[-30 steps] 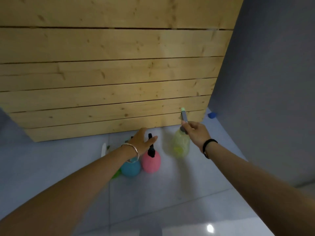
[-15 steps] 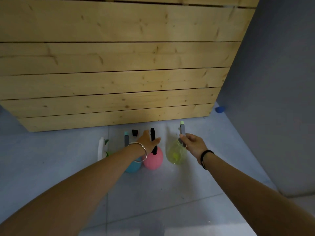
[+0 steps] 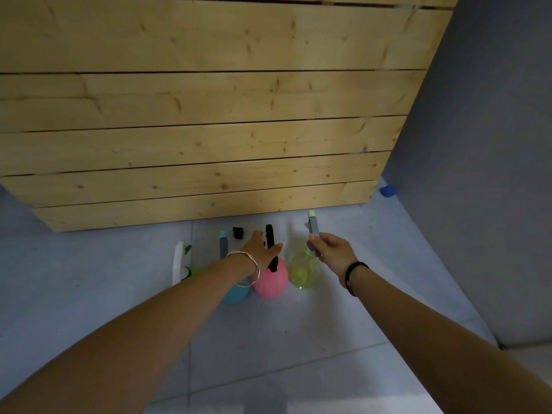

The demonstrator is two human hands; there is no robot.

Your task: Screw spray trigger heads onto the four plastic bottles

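Head cam, left to right: the green bottle (image 3: 192, 270) with its white trigger head (image 3: 178, 264) sits far left on the floor (image 3: 298, 339). Next comes the blue bottle (image 3: 236, 294) with a teal-tipped trigger head (image 3: 223, 246). Your left hand (image 3: 260, 252) is spread loose, fingers and thumb either side of the black trigger head (image 3: 270, 239) on the pink bottle (image 3: 270, 282); can't tell if it's touching. Your right hand (image 3: 333, 253) pinches the grey trigger head (image 3: 313, 225) on the yellow bottle (image 3: 303, 271), which stands upright just beside the pink one, near the wooden crate (image 3: 209, 130).
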